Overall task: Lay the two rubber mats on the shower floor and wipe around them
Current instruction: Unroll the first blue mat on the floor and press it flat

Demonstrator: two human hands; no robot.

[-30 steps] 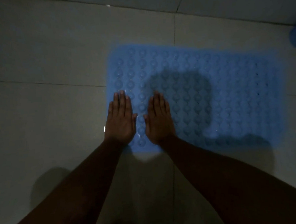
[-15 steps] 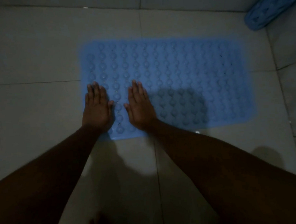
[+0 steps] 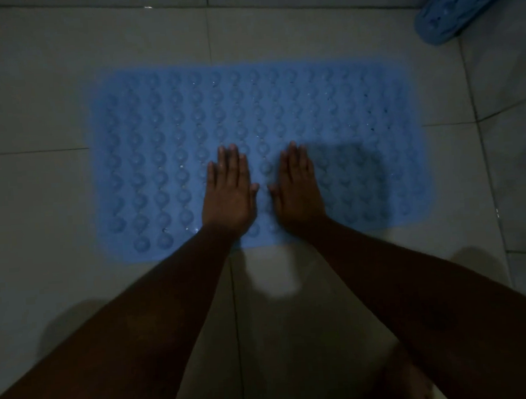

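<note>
Here we press our left hand (image 3: pixel 228 195) and right hand (image 3: pixel 298 190) flat, fingers straight and together, grasping nothing, on the near edge of the blue mat (image 3: pixel 158 138). The mat lies spread on the dim grey tile floor (image 3: pixel 30 91). We see the second mat (image 3: pixel 465 1), rolled, beyond the flat mat's far right corner.

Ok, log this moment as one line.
left hand: flat on blue mat | right hand: flat beside it | second mat: rolled, far right corner | wiping: not begun

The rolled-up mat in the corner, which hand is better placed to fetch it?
Probably the right hand: the rolled mat lies far right, on its side. Both hands rest flat on the laid mat.
</note>
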